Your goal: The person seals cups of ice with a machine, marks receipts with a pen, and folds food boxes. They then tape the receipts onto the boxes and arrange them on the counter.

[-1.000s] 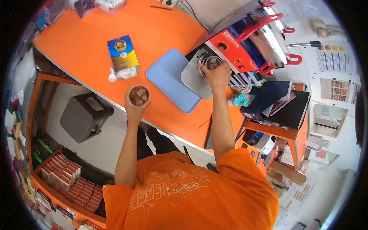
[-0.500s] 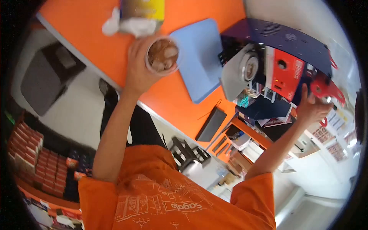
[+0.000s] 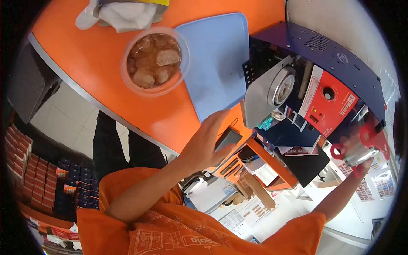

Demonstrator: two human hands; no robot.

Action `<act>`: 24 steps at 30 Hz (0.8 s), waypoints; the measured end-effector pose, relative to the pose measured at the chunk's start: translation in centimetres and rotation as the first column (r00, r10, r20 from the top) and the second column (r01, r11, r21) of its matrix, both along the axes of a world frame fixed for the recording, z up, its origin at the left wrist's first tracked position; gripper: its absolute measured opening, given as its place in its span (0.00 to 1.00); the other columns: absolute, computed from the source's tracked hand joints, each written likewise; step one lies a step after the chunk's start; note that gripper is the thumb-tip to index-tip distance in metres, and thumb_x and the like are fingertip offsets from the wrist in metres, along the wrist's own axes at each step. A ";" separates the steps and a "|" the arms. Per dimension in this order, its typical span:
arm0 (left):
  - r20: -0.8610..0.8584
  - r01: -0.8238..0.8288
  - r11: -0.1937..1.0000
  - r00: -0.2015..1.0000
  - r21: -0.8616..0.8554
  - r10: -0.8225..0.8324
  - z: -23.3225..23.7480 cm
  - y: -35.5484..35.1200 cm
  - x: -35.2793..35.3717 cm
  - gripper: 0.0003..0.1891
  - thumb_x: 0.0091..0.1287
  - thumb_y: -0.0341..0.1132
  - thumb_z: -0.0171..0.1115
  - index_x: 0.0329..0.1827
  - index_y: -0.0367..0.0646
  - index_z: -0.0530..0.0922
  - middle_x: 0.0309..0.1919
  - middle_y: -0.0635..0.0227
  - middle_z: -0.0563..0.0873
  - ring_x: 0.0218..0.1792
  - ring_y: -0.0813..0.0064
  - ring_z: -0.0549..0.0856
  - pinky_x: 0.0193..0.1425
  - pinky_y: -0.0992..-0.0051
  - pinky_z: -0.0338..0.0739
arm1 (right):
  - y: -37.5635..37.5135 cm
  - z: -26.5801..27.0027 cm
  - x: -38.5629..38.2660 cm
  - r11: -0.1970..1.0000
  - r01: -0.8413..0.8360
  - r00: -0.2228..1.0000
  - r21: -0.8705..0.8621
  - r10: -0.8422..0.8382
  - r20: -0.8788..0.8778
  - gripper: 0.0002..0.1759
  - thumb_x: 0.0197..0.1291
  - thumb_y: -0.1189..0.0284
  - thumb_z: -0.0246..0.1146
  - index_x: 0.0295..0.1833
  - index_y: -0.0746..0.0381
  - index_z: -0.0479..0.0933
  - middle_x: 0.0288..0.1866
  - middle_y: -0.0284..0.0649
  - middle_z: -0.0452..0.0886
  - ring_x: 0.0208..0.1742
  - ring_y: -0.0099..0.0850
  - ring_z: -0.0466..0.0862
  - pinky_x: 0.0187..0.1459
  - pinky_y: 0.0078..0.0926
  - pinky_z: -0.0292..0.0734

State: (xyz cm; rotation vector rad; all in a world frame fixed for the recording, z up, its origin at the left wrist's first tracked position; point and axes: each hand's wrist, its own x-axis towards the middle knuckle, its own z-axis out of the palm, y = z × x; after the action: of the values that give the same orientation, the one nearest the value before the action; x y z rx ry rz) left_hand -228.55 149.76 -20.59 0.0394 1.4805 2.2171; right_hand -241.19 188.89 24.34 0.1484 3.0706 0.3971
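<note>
My left hand (image 3: pixel 206 142) is held over the table's front edge near the blue tray, fingers spread, with nothing in it. Away from that hand, a clear plastic cup of iced brown drink (image 3: pixel 155 61) stands by the tray's left side. My right hand (image 3: pixel 366 163) is at the machine's right end, against a red lobed part with a shiny silver middle (image 3: pixel 361 152). That part is blurred and hides the fingers. The dark blue machine (image 3: pixel 335 49) has a red dial panel (image 3: pixel 329 102) and a silver round cup holder (image 3: pixel 282 87).
The blue tray (image 3: pixel 216 55) lies on the orange table (image 3: pixel 97 80) beside the machine. White tissue in a pack (image 3: pixel 127 17) sits at the back left. A small black box (image 3: pixel 229 137) is near the front edge. Stacked boxes (image 3: pixel 40 178) fill a shelf at lower left.
My left hand has let go of the cup and moved right and towards me. My right hand has moved down and right, and the red lobed part has changed position. The view has shifted.
</note>
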 end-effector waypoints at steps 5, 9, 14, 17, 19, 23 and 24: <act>0.027 0.030 0.994 0.999 0.108 -0.033 -1.1 3.6 -2.0 0.25 0.67 0.32 0.63 0.66 0.35 0.68 0.53 0.49 0.82 0.54 0.57 0.84 0.59 0.67 0.77 | -9.4 1.8 0.0 0.927 0.235 0.940 0.293 -0.140 -0.310 0.46 0.65 0.45 0.55 0.77 0.66 0.53 0.68 0.54 0.71 0.67 0.43 0.73 0.69 0.38 0.63; 0.158 0.043 0.988 0.985 0.149 -0.067 -1.6 4.2 -3.3 0.14 0.69 0.30 0.60 0.55 0.36 0.77 0.40 0.55 0.88 0.43 0.61 0.89 0.51 0.71 0.81 | -13.8 -10.7 1.8 0.863 -0.146 0.961 0.484 0.240 -0.138 0.50 0.58 0.46 0.67 0.73 0.69 0.57 0.67 0.56 0.70 0.68 0.41 0.72 0.68 0.39 0.64; 0.045 -0.036 0.996 0.998 0.085 0.033 -2.3 6.1 -3.7 0.06 0.67 0.31 0.63 0.41 0.36 0.80 0.28 0.52 0.84 0.26 0.58 0.85 0.32 0.67 0.74 | -4.8 -1.5 -0.1 0.996 0.072 0.993 0.046 -0.076 0.085 0.57 0.51 0.43 0.72 0.74 0.69 0.55 0.69 0.48 0.67 0.69 0.37 0.67 0.69 0.37 0.58; 0.107 -0.023 0.995 0.994 0.098 0.013 -2.1 8.8 -4.8 0.05 0.67 0.29 0.62 0.40 0.35 0.79 0.25 0.52 0.83 0.23 0.61 0.82 0.30 0.68 0.73 | -6.2 0.5 -0.3 0.993 0.104 0.988 -0.047 -0.109 -0.106 0.51 0.58 0.44 0.61 0.76 0.66 0.52 0.73 0.48 0.62 0.73 0.40 0.62 0.73 0.40 0.50; 0.127 -0.103 0.975 0.989 0.197 0.079 -2.2 11.7 -6.6 0.05 0.66 0.28 0.62 0.40 0.36 0.79 0.24 0.52 0.82 0.22 0.65 0.81 0.30 0.70 0.73 | -6.9 0.6 -0.6 0.985 0.085 0.937 -0.153 -0.132 -0.324 0.45 0.66 0.45 0.49 0.78 0.63 0.50 0.77 0.48 0.57 0.77 0.43 0.56 0.76 0.42 0.43; 0.039 0.038 0.988 0.998 0.150 -0.045 -1.7 15.4 -11.0 0.08 0.71 0.28 0.58 0.48 0.33 0.79 0.37 0.63 0.88 0.41 0.75 0.88 0.46 0.74 0.83 | 6.0 1.2 3.6 0.877 0.369 0.400 -0.307 -0.448 -0.799 0.29 0.66 0.57 0.49 0.65 0.65 0.70 0.54 0.49 0.79 0.55 0.47 0.78 0.65 0.56 0.64; 0.013 0.040 0.985 0.999 0.168 -0.043 -2.0 16.5 -12.2 0.08 0.72 0.28 0.57 0.48 0.33 0.79 0.36 0.64 0.88 0.40 0.77 0.87 0.45 0.74 0.83 | 9.9 -0.6 3.9 0.847 0.324 0.291 -0.421 -0.512 -0.808 0.27 0.65 0.57 0.50 0.62 0.65 0.70 0.52 0.48 0.79 0.52 0.46 0.79 0.62 0.54 0.64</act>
State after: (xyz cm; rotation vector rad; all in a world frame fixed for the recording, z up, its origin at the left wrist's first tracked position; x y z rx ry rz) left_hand -240.77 166.26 -22.63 0.1050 1.2700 2.2970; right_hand -237.30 198.83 23.79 1.7107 3.7608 -0.0760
